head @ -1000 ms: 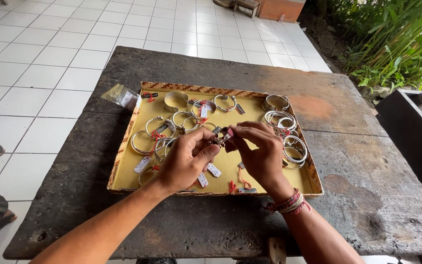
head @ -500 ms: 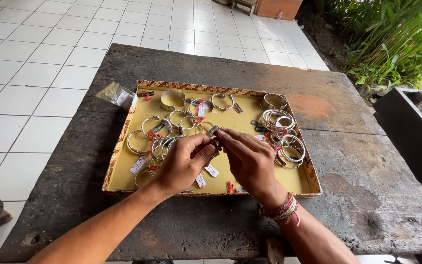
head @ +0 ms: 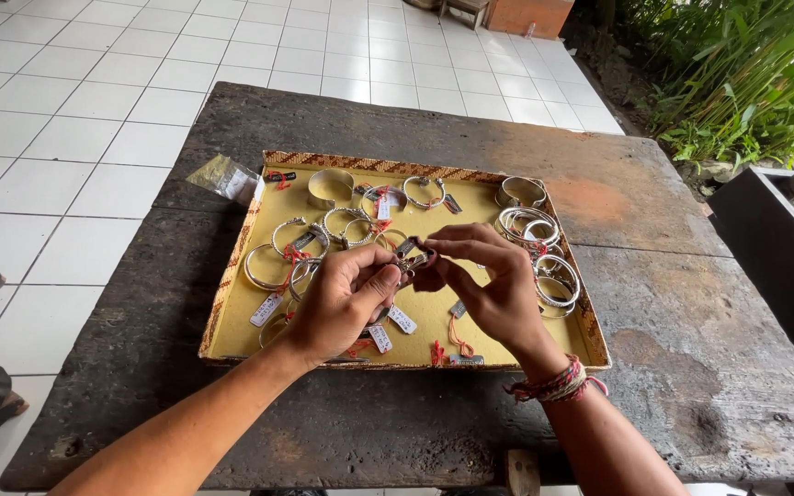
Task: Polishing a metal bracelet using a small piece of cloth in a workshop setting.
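My left hand (head: 342,298) and my right hand (head: 484,280) meet over the middle of a shallow yellow tray (head: 232,335) with a woven patterned rim. Between their fingertips they pinch one small silver bracelet (head: 413,259) with a tag hanging under it. Around the hands lie several silver bangles with small white tags and red strings, such as a wide cuff (head: 330,186) at the back and a stack of rings (head: 527,223) at the right. My right wrist wears woven red bands (head: 555,386).
The tray rests on a dark, worn wooden table (head: 691,367). A crumpled clear plastic bag (head: 222,176) lies at the tray's far left corner. White floor tiles surround the table; green plants (head: 746,83) and a dark box (head: 783,239) stand to the right.
Both hands stayed together over the tray's middle, turning the small bracelet between the fingertips; the right fingers shifted slightly. The view drifted a little.
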